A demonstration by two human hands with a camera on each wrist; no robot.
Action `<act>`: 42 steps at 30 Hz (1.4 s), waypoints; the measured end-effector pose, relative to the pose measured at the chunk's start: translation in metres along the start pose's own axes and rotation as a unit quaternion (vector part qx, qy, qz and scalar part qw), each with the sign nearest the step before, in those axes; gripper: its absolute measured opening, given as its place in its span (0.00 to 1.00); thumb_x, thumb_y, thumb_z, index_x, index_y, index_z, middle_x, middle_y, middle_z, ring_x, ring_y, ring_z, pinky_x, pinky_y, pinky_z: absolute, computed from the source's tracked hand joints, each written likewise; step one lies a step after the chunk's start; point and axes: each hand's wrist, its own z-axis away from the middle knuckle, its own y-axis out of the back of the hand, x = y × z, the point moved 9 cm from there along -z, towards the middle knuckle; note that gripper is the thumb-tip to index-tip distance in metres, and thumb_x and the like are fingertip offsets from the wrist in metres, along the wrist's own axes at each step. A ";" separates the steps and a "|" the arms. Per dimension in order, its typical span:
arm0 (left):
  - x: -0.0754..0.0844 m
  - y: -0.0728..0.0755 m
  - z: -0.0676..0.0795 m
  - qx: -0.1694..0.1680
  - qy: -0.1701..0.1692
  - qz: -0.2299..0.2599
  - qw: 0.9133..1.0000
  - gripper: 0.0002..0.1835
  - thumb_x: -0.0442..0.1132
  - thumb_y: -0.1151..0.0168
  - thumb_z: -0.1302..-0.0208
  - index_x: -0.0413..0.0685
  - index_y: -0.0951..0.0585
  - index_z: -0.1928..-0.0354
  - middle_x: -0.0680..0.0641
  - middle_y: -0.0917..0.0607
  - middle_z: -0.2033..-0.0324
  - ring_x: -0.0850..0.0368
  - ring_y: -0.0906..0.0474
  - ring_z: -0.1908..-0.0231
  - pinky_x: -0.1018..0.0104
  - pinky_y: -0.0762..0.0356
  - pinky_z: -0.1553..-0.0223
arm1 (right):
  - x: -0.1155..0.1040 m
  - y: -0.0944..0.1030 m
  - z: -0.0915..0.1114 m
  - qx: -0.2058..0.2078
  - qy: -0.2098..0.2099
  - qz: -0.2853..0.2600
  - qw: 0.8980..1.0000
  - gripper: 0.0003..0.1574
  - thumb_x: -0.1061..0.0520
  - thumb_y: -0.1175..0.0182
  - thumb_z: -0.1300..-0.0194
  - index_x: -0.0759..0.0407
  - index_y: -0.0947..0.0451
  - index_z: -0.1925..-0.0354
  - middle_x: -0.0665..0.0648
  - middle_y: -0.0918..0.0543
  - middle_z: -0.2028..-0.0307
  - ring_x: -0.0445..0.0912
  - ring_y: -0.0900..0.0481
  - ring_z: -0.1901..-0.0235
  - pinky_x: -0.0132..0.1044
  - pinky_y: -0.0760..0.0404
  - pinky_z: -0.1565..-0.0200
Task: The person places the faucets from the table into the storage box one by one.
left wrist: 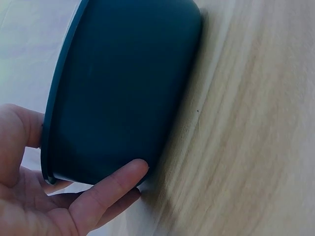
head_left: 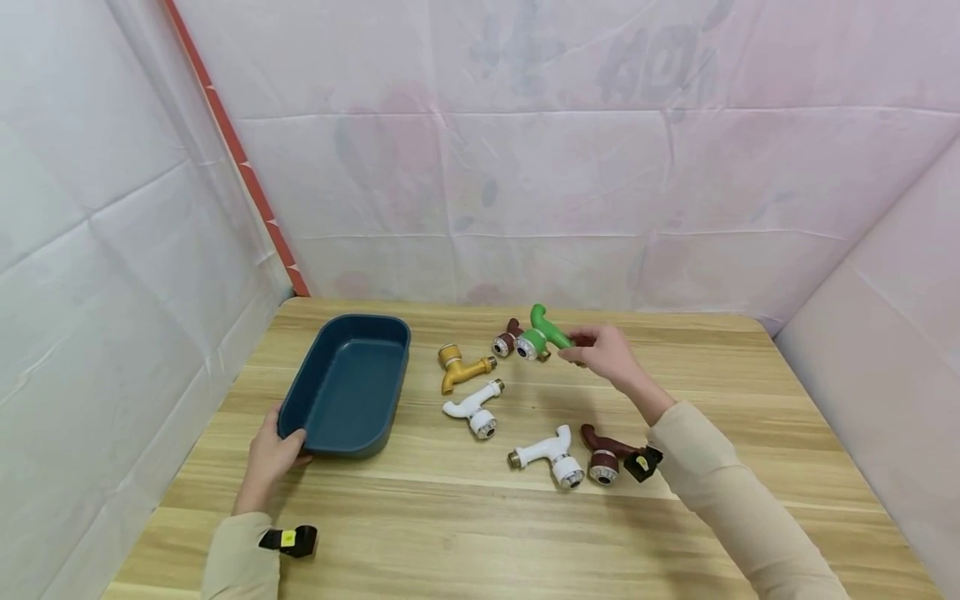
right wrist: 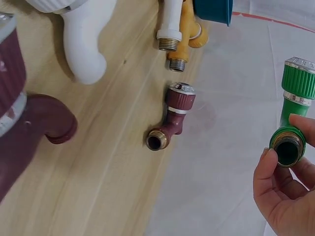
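Note:
My left hand (head_left: pixel 272 454) grips the near left corner of a dark blue plastic basin (head_left: pixel 356 392), which has nothing in it. In the left wrist view, fingers (left wrist: pixel 110 194) lie along the basin's outer wall, and the thumb is at its rim. My right hand (head_left: pixel 609 358) pinches a green water tap (head_left: pixel 552 330) by its threaded inlet end, held above the table. The tap's ribbed green knob and open brass inlet show in the right wrist view. Just behind it in the head view, a small dark red tap (head_left: pixel 513 331) lies on the table, partly overlapped.
Between basin and right arm lie a yellow tap (head_left: pixel 467 367) and a white tap (head_left: pixel 472 407). Nearer are another white tap (head_left: pixel 546 450) and a larger dark red tap (head_left: pixel 602 454), close to the right sleeve. White sheeting (head_left: pixel 555 183) hangs behind the wooden table (head_left: pixel 420 533).

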 end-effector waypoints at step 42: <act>0.001 -0.001 0.000 0.007 -0.004 -0.011 1.000 0.37 0.31 0.60 0.38 0.40 0.62 0.30 0.23 0.51 0.37 0.29 0.46 0.41 0.56 0.19 0.67 | -0.055 -0.022 -0.025 -0.014 0.011 -0.027 0.999 0.22 0.62 0.36 0.47 0.65 0.22 0.52 0.61 0.19 0.64 0.48 0.25 0.70 0.35 0.23 0.69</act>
